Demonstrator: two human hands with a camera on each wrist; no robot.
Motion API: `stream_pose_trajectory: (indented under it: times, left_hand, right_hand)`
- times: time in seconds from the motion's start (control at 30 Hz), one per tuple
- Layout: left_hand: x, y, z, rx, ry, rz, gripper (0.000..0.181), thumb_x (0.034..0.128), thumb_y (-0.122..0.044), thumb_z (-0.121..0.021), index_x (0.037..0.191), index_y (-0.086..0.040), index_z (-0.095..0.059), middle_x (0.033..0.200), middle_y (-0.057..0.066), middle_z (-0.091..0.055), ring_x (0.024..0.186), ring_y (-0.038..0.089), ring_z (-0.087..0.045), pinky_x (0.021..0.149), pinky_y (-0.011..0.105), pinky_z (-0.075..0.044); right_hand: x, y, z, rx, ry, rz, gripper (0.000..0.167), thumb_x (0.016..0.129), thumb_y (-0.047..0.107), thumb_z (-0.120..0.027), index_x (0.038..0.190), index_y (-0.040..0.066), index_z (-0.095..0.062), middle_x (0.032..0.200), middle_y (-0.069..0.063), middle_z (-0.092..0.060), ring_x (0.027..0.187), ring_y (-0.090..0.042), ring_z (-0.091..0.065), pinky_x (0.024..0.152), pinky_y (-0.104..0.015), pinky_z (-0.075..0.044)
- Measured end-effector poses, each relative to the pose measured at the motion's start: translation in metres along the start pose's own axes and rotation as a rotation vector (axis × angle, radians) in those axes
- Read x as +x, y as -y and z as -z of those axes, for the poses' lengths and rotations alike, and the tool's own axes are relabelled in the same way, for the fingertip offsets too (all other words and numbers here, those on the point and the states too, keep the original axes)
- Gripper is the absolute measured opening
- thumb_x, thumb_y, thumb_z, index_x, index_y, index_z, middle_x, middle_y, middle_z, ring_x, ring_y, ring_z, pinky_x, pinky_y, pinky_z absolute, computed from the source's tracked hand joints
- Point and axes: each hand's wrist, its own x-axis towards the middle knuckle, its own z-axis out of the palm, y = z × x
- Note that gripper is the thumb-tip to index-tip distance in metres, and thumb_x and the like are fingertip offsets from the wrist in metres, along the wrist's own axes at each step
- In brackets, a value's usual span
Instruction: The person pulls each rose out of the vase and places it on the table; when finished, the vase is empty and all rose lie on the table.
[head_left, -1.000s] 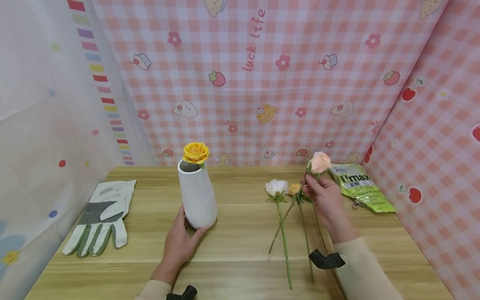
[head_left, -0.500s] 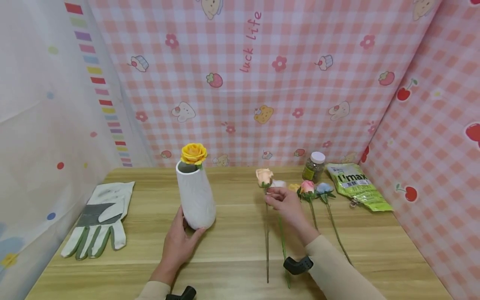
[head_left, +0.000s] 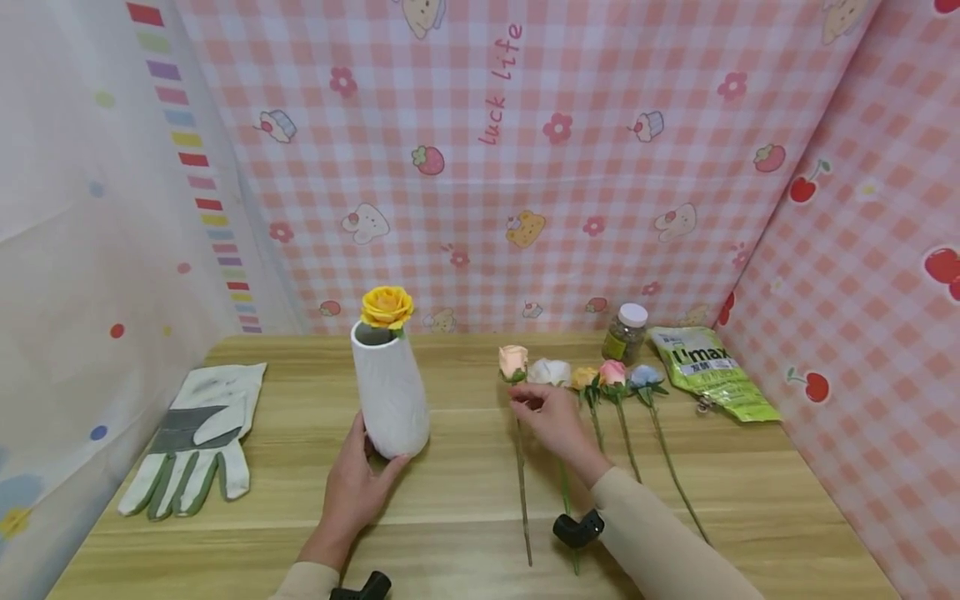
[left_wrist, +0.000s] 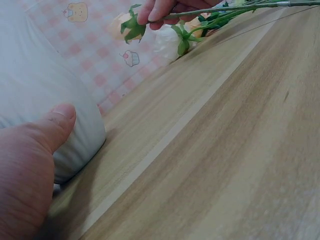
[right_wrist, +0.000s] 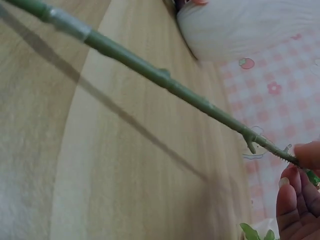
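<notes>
A white vase [head_left: 390, 392] stands slightly tilted on the table with a yellow rose [head_left: 387, 308] in its mouth. My left hand [head_left: 356, 483] grips the vase low down, thumb on its near side; its other fingers are partly hidden. Between thumb and fingertips, my right hand [head_left: 555, 425] pinches a peach rose [head_left: 513, 362] just under its bloom. The rose's long green stem [right_wrist: 165, 80] crosses the right wrist view and casts a shadow on the table. Just behind the right hand lies a white rose [head_left: 550, 372], its stem partly covered by that hand.
To the right lie an orange-yellow rose [head_left: 587, 379], a pink rose [head_left: 612, 372] and a blue rose [head_left: 645, 377]. Behind them are a lidded jar [head_left: 625, 333] and a green packet [head_left: 712, 371]. A work glove [head_left: 198, 442] lies at the left. Patterned cloth [head_left: 480, 183] walls the table.
My right hand has brought the peach rose leftward from above the other roses, lowering it beside the white one. The jar and the blue and pink roses came into view. My left hand stays on the vase.
</notes>
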Motion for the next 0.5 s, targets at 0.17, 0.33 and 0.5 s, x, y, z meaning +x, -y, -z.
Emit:
stream_pose_trajectory:
  times: [0.17,0.33,0.5]
  left_hand:
    - [0.001,-0.001,0.001,-0.013,0.011,0.005,0.093,0.0802,-0.035,-0.079,0.151,-0.011,-0.024,0.132,0.017,-0.052,0.114,0.029,-0.058,0.092,0.046,-0.047]
    - [0.001,-0.002,0.002,-0.019,0.017,0.011,0.093,0.0799,-0.034,-0.079,0.151,-0.01,-0.024,0.134,0.017,-0.051,0.116,0.03,-0.056,0.093,0.046,-0.047]
    - [0.0,-0.002,0.001,-0.008,0.014,0.012,0.093,0.0795,-0.031,-0.08,0.151,-0.009,-0.024,0.133,0.018,-0.051,0.115,0.03,-0.057,0.093,0.046,-0.047]
  right_hand:
    - [0.001,0.0,-0.006,-0.004,0.016,-0.034,0.014,0.083,0.005,-0.074,0.097,0.004,-0.075,0.084,0.001,-0.071,0.075,-0.012,-0.064,0.064,-0.025,-0.053]
    - [-0.002,-0.003,-0.011,-0.019,0.034,-0.099,0.008,0.084,0.008,-0.074,0.092,0.007,-0.077,0.083,0.001,-0.072,0.07,-0.01,-0.063,0.055,-0.024,-0.051]
    - [-0.004,-0.004,-0.015,-0.058,0.022,-0.121,0.008,0.084,0.01,-0.074,0.091,0.009,-0.077,0.087,0.0,-0.073,0.072,-0.011,-0.063,0.054,-0.025,-0.05]
